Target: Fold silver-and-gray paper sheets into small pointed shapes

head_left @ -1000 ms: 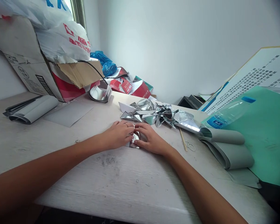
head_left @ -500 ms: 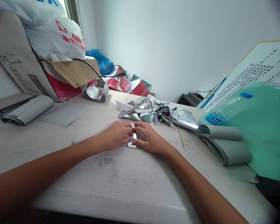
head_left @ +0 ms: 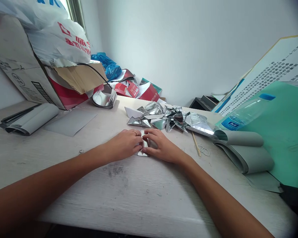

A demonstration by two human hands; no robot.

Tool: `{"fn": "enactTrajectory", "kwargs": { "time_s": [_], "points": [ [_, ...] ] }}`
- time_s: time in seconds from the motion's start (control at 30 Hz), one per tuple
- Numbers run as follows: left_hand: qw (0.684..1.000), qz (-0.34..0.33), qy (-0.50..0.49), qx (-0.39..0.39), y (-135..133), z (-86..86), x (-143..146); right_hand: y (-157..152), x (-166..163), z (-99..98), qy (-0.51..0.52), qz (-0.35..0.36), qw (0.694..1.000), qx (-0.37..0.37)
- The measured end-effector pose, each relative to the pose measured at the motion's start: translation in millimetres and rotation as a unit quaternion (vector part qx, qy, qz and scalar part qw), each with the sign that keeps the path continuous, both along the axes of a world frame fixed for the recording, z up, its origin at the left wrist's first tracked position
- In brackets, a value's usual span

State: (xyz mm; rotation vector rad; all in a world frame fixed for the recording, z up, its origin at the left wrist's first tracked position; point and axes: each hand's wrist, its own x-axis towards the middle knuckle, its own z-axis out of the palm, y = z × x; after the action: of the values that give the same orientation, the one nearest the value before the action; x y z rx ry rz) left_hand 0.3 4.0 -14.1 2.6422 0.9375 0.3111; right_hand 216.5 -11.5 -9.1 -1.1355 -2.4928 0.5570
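A small silver foil piece lies on the pale wooden table between my two hands. My left hand, with a ring on one finger, presses on its left side with curled fingers. Thumb and fingers of my right hand pinch its right side. Most of the piece is hidden under the fingers. Just beyond my hands lies a heap of folded silver foil triangles.
At the back left sit a cardboard box, a white plastic bag and red packs. A grey rolled booklet lies left. A plastic bottle, green sheet, grey booklet, stick and rubber bands are right.
My hands stay on the foil piece, with the fingers shifting slightly over it. The camera view has drifted a little.
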Motion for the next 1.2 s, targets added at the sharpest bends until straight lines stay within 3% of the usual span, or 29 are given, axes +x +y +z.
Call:
{"fn": "enactTrajectory", "kwargs": {
  "time_s": [0.63,1.2],
  "points": [
    [0.999,0.013,0.033,0.009,-2.5,9.9,0.1,-0.8,-3.2,3.9,0.014,0.008,1.0,0.003],
    [0.999,0.012,0.036,0.025,2.5,-1.0,-1.5,0.9,-4.8,5.9,0.006,0.017,1.0,0.004]
  ]
}}
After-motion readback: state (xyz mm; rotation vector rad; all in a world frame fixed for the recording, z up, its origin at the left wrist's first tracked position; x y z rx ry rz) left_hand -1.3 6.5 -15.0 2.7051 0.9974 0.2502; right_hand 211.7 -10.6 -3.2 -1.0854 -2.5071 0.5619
